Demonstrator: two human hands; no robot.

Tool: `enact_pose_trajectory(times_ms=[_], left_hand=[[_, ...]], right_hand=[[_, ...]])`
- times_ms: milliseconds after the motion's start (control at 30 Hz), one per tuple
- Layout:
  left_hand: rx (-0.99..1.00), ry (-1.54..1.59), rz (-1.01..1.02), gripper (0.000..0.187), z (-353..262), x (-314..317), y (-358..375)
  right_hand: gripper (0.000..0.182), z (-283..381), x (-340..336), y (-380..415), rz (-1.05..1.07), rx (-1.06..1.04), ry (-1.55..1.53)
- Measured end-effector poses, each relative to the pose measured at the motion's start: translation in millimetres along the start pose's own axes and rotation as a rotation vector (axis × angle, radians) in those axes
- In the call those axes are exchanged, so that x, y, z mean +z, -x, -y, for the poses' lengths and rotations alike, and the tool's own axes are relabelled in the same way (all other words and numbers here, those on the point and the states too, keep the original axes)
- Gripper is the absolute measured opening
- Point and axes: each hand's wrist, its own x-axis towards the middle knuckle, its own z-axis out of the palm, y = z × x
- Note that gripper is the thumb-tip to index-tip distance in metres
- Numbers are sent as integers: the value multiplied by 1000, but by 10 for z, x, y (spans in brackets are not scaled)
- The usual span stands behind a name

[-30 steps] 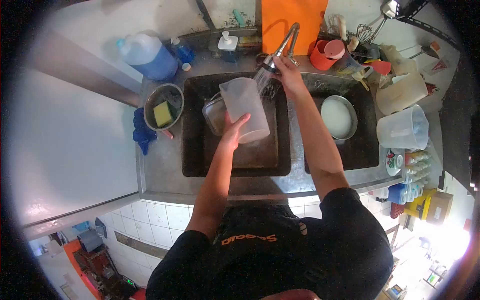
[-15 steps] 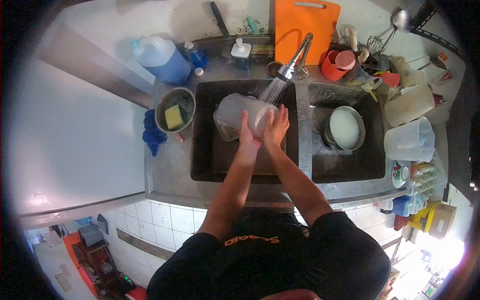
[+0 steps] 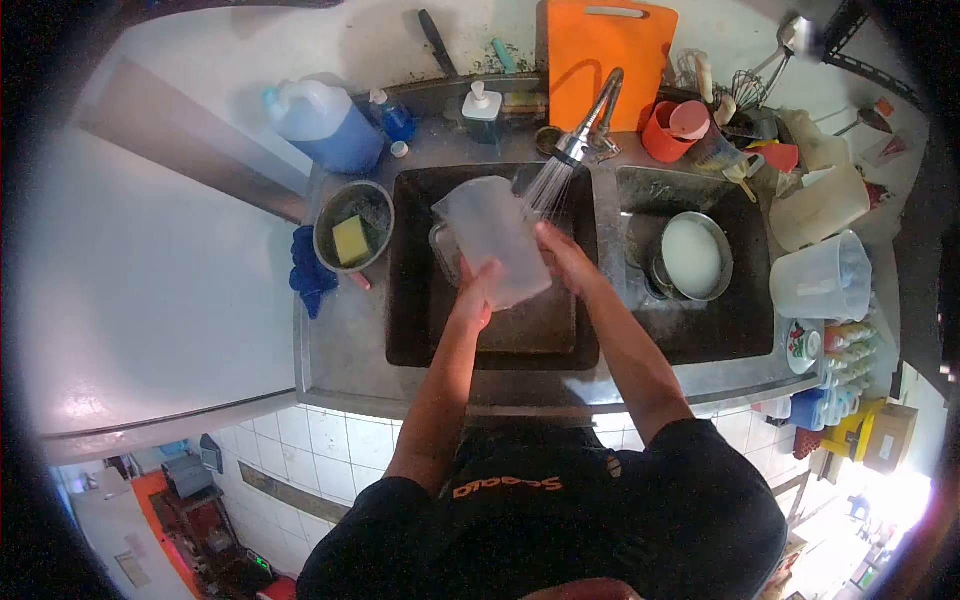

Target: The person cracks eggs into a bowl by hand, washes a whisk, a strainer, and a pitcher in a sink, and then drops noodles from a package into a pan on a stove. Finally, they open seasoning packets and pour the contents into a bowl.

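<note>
A translucent plastic jug (image 3: 492,240) is held over the left sink basin (image 3: 410,320), tilted, with its spout end toward the upper left. My left hand (image 3: 476,294) grips its lower left side, the thumb lying on the wall. On the right side of the jug is my right hand (image 3: 568,258), closed against it, with some fingers hidden behind. Water sprays from the faucet head (image 3: 571,148) just above and to the right of the jug. Another clear container (image 3: 443,250) lies partly hidden behind the jug in the basin.
A bowl (image 3: 322,240) with a yellow sponge (image 3: 350,241) stands left of the basin, beside a blue cloth (image 3: 310,272). The right basin holds a pot (image 3: 692,256) of whitish liquid. Bottles (image 3: 325,125), an orange board (image 3: 607,70) and a red cup (image 3: 665,135) line the back.
The jug has turned more upright in view and its near end has moved down. My left hand has moved down and left; my right hand has shifted right, away from the left.
</note>
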Motion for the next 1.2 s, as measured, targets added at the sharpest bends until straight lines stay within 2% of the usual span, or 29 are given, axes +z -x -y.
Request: enact_pose_trajectory(times_ms=[33, 67, 133, 167, 233, 267, 333, 367, 433, 467, 500, 533, 567, 600, 633, 667, 700, 733, 767, 833, 867, 900, 967, 1000, 1033, 1100, 1133, 1167, 1200], left_hand=[[27, -264, -24, 90, 26, -26, 43], [24, -266, -22, 90, 22, -2, 79], [141, -509, 208, 117, -30, 67, 137], [144, -509, 207, 117, 21, -12, 120], [275, -661, 197, 128, 163, -233, 29], [278, -657, 190, 128, 154, -252, 34], [306, -761, 196, 131, 91, -302, -3], [306, -758, 192, 131, 30, -300, -2], [315, -1271, 115, 129, -177, -209, 26], [316, -1272, 115, 129, -283, -145, 24], [294, -1497, 138, 123, -368, -86, 20], [264, -1722, 163, 117, -417, -56, 20], [259, -1724, 166, 117, -430, -76, 2], [318, -1672, 124, 109, -444, -92, -30], [381, -1619, 80, 101, -461, -104, -65], [381, -1622, 81, 101, -492, -91, -52], [371, -1526, -12, 93, -523, -68, -20], [362, -1428, -104, 86, -556, -43, 6], [362, -1433, -102, 86, -568, -76, 44], [223, -1328, -106, 83, -600, -168, 149], [221, -1332, -103, 83, -585, -251, 165], [167, -1293, -111, 82, -546, -370, 167], [105, -1253, -112, 82, -468, -483, 159], [91, -1276, -122, 84, -425, -497, 145], [82, -1300, -133, 86, -407, -510, 115], [98, -1351, -96, 94, -494, -313, 186], [113, -1397, -63, 101, -549, -183, 227], [119, -1397, -62, 101, -587, -77, 230], [130, -1443, 15, 109, -605, 6, 247]], right_hand=[[78, 92, 48, 41, -34, 128, 147], [78, 58, 29, 1, -37, 127, 143], [102, -90, -15, -142, 16, 240, 197], [102, -192, -33, -201, 18, 238, 198], [99, -351, -42, -268, -20, -254, 107], [99, -371, -39, -235, -14, -250, 112], [82, -372, -84, -176, -38, -226, -71], [82, -270, -127, -127, -36, -223, -68], [77, 62, -223, -60, 396, 25, -646], [59, -87, -341, -273, 95, 90, -441], [59, -67, -400, -348, 94, 91, -441], [45, -58, -463, -405, 56, 93, -109], [31, -55, -531, -485, 19, 92, 220], [10, -117, -560, -664, -89, -68, 411], [10, -197, -614, -772, -90, -72, 411], [10, -116, -450, -741, -301, -109, 588], [10, -91, -376, -733, -513, -143, 763], [13, -492, -510, -1015, -518, -408, 934], [13, -479, -492, -968, -519, -409, 929], [15, -463, -492, -844, -335, -349, 1015], [18, -235, -490, -669, -255, -224, 919], [18, -104, -422, -573, -259, -221, 912], [21, 14, -303, -495, -539, -398, 925], [23, -54, -226, -566, -592, -437, 1080], [23, -64, -248, -605, -596, -439, 1081], [23, -92, -258, -676, -247, -345, 1419], [24, -36, -356, -643, -127, -302, 1328], [24, 124, -361, -593, -129, -306, 1330], [24, 304, -331, -490, 22, -19, 1000]])
